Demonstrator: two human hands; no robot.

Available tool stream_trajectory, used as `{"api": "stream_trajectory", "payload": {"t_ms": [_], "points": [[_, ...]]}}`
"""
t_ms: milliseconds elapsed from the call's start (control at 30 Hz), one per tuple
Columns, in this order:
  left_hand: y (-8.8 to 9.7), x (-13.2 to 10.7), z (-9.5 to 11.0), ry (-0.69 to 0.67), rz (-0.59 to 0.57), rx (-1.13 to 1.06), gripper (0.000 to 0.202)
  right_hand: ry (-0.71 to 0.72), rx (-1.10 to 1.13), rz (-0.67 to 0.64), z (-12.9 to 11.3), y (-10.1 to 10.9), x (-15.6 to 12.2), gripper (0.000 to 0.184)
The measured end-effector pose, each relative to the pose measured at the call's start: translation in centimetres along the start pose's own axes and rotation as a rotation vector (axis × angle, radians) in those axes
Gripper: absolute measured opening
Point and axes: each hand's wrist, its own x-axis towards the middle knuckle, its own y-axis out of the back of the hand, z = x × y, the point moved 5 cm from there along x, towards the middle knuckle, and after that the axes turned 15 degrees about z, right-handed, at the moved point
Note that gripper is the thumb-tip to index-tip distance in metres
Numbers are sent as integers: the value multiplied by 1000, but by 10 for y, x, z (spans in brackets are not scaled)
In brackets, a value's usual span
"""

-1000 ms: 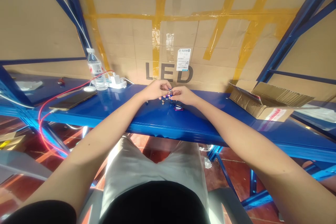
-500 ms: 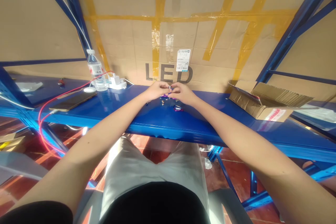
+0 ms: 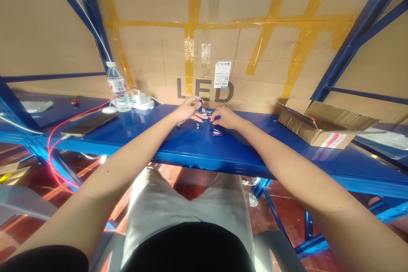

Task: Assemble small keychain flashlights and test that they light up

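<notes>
My left hand [image 3: 187,109] is closed in a pinch on a small blue cylinder [image 3: 200,105], held upright above the blue shelf top [image 3: 191,148]. Just to its right, my right hand [image 3: 225,118] reaches down with bent fingers closed at the edge of a cluster of small shiny metal parts [image 3: 206,114]. Whatever lies between those fingertips is too small to make out. Nearer to me lie a few pink and purple carabiner-like pieces [image 3: 216,132]. Tiny metal bits [image 3: 197,126] rest below my left hand.
A water bottle [image 3: 118,89] and a white power strip [image 3: 142,102] stand at the left, with a red cable [image 3: 76,114] and a dark flat phone-like device [image 3: 87,126]. An open cardboard box [image 3: 330,129] sits at the right. A large cardboard sheet [image 3: 153,51] closes off the back.
My hands, which met at one small thing, have come apart. The blue cylinder now shows upright in my left hand. My right hand has shifted slightly right and down to the small parts.
</notes>
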Motion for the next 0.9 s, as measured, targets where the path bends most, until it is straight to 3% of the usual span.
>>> {"api": "stream_trajectory", "payload": {"t_ms": [200,367,900], "points": [[-6,-4,-1,-43,-37,148,13,-162,204,156,-6,6,2,7],[-8,-5,-2,-85,-51,234,15,-126,270,323,-15,15,3,6],[-6,-1,1,-335,-55,345,12,-88,295,352,-21,16,2,7]]}}
